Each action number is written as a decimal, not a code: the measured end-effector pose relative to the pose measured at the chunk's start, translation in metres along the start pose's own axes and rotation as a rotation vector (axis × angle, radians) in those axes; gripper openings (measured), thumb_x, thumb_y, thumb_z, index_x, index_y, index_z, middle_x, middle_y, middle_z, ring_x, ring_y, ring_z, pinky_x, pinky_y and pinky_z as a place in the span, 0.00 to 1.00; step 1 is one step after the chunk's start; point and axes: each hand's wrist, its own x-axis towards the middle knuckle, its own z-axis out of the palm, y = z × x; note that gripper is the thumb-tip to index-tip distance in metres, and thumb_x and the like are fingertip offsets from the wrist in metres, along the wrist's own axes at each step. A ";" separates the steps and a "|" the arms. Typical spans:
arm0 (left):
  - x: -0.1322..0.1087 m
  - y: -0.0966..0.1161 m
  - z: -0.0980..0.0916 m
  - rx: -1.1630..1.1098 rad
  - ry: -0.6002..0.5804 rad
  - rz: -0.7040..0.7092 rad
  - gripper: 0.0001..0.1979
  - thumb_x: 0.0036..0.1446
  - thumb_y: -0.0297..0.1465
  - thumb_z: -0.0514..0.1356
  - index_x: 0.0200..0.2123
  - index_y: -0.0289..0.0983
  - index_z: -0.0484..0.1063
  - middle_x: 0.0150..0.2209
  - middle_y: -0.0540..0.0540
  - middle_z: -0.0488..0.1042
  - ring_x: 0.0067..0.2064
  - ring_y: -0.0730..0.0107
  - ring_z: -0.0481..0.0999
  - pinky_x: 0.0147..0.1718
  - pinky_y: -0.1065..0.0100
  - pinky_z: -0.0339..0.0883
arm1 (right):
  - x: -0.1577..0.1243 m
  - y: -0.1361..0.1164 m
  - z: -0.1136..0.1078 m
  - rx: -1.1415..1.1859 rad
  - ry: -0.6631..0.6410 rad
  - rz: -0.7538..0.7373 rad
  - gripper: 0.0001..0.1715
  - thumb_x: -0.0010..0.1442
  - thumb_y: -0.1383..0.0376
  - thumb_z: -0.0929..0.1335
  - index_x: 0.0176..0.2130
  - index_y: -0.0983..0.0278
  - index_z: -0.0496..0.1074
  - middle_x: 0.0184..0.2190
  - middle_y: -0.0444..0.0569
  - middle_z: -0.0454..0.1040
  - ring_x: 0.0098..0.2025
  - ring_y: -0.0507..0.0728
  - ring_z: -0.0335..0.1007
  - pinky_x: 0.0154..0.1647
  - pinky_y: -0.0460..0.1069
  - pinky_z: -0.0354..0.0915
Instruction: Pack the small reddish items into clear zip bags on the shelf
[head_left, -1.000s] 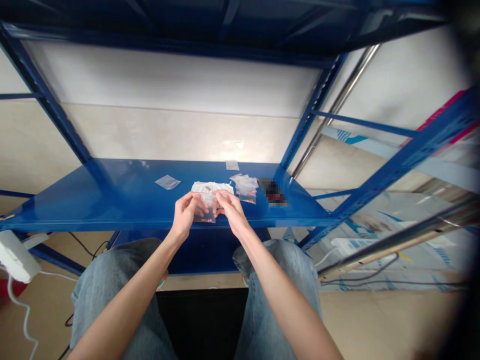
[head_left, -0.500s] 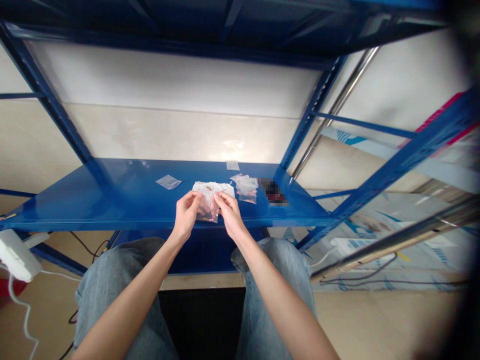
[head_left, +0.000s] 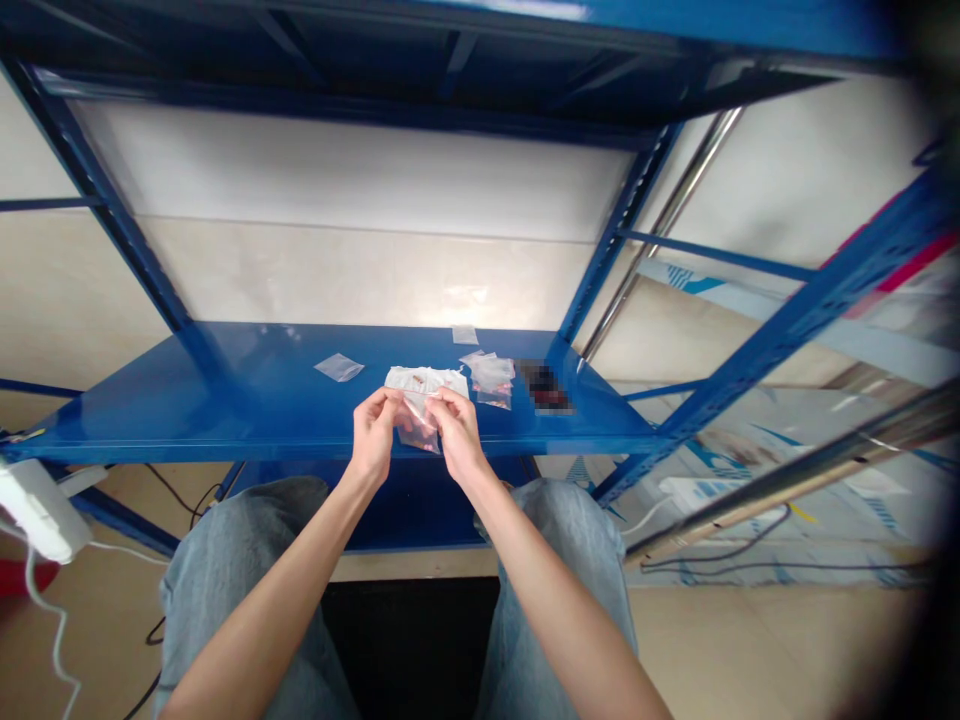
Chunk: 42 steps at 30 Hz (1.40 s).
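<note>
Head view: the left hand and right hand pinch the top of a small clear plastic bag between pressed fingers, just inside the front edge of the blue steel shelf, well apart from its left end, below a crumpled white plastic packet.

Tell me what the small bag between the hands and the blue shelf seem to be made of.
The small bag looks like thin clear plastic film: see-through, creased, with glossy highlights. The shelf looks like painted sheet metal, probably steel: a smooth, glossy blue coat that reflects light, though the coating hides the metal itself.
</note>
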 end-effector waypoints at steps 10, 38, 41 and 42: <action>-0.002 0.000 -0.005 0.194 -0.152 0.041 0.19 0.62 0.44 0.63 0.26 0.36 0.72 0.20 0.51 0.72 0.23 0.74 0.70 0.27 0.71 0.64 | -0.004 0.017 -0.003 -0.004 -0.102 0.051 0.24 0.60 0.45 0.71 0.28 0.62 0.70 0.24 0.43 0.69 0.26 0.52 0.63 0.28 0.47 0.59; -0.003 -0.014 -0.001 0.121 -0.088 0.014 0.14 0.60 0.41 0.64 0.29 0.37 0.71 0.19 0.53 0.68 0.20 0.75 0.66 0.22 0.72 0.59 | -0.007 0.014 0.007 0.125 -0.012 0.074 0.20 0.58 0.50 0.73 0.28 0.60 0.67 0.20 0.39 0.63 0.20 0.50 0.57 0.20 0.46 0.54; -0.002 -0.014 -0.004 0.096 -0.079 0.017 0.16 0.61 0.42 0.64 0.29 0.37 0.71 0.21 0.52 0.70 0.21 0.75 0.67 0.23 0.72 0.60 | -0.007 0.013 0.006 0.114 0.034 0.047 0.21 0.58 0.50 0.73 0.27 0.60 0.67 0.19 0.39 0.63 0.20 0.50 0.57 0.21 0.46 0.54; -0.001 -0.014 -0.005 0.084 -0.067 0.018 0.17 0.61 0.43 0.63 0.28 0.37 0.71 0.21 0.52 0.70 0.21 0.75 0.67 0.23 0.72 0.61 | -0.006 0.014 0.005 0.105 0.045 0.044 0.21 0.58 0.49 0.73 0.27 0.61 0.67 0.18 0.39 0.63 0.20 0.50 0.57 0.21 0.46 0.54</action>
